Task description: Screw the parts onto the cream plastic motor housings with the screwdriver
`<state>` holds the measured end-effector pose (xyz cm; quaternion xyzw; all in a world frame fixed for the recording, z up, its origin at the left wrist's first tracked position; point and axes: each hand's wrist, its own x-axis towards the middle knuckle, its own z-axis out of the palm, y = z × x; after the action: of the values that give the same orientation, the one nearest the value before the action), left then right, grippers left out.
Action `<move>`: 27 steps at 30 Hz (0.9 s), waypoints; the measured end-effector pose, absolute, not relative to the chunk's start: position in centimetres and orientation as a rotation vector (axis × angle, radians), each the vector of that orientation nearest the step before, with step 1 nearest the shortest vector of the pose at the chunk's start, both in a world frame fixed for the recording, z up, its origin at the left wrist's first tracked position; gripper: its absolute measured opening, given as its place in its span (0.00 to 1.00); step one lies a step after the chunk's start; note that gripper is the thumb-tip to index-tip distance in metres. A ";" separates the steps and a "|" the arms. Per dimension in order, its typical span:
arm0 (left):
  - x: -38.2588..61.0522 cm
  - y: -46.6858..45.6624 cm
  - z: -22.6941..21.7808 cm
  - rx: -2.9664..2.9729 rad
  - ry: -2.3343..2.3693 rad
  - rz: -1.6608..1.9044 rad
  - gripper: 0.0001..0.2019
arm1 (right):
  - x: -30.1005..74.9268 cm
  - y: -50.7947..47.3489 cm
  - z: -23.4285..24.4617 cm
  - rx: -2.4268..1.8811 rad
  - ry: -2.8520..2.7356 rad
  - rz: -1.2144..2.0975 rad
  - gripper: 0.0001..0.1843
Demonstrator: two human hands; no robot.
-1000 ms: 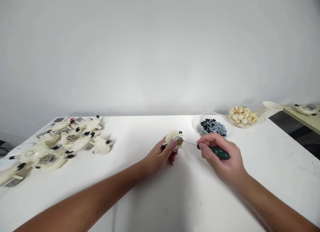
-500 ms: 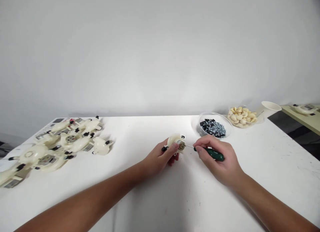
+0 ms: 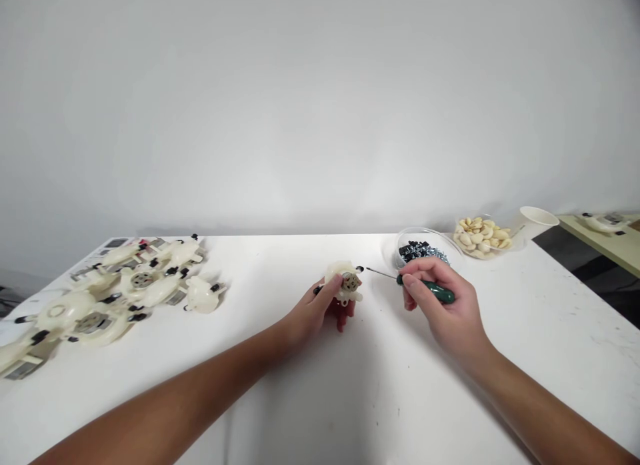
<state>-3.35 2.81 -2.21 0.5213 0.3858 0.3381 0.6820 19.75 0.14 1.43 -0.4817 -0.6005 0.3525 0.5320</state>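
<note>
Between the thumb and fingers of my left hand [image 3: 313, 311] is a cream plastic motor unit [image 3: 344, 273], its round metal motor end facing right and toward me. Small black parts stick out on either side of it. My right hand [image 3: 447, 305] grips a screwdriver [image 3: 434, 291] by its dark green handle. The thin shaft points left, and its tip is a little to the right of the unit, apart from it. Behind my right hand, a clear round dish [image 3: 397, 251] holds black pieces and silver screws [image 3: 434, 253], partly hidden by the fingers.
Several similar cream motor units [image 3: 160, 288] lie piled on the left of the white table [image 3: 280, 398]. At the back right are a clear container of cream oval parts [image 3: 480, 237] and a white cup [image 3: 536, 223]. Another unit [image 3: 606, 221] lies on a side shelf.
The screwdriver tip has drawn away from the motor unit, to the right and up. My left hand has shifted slightly left and turned the unit, so its motor end faces me more.
</note>
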 end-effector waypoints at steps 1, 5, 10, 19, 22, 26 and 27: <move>-3.4 2.9 -2.2 1.140 0.847 0.761 0.30 | 19.7 0.3 1.3 -1.161 -1.440 0.836 0.05; -3.7 3.3 -2.2 1.078 0.815 0.780 0.32 | 19.8 0.8 0.4 -1.180 -1.557 0.805 0.06; -3.6 3.4 -2.4 1.078 0.807 0.783 0.30 | 19.8 1.4 -0.8 -1.212 -1.717 0.770 0.09; -3.5 3.8 -3.1 1.046 0.815 0.843 0.32 | 19.7 3.0 -2.7 -1.340 -1.916 0.659 0.13; -3.5 3.9 -3.3 1.047 0.819 0.848 0.33 | 19.4 2.5 -2.1 -1.403 -1.870 0.621 0.09; -3.5 3.8 -3.2 1.092 0.805 0.837 0.32 | 19.5 -1.5 -1.3 -1.447 -1.831 0.574 0.07; -3.5 3.7 -3.1 1.108 0.804 0.833 0.32 | 20.1 -3.2 -1.4 -1.446 -1.835 0.536 0.13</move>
<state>-3.51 3.72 -3.09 0.4967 0.3604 0.3735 0.6957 20.08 -3.24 -1.36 -0.5618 -0.7131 0.2084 0.3639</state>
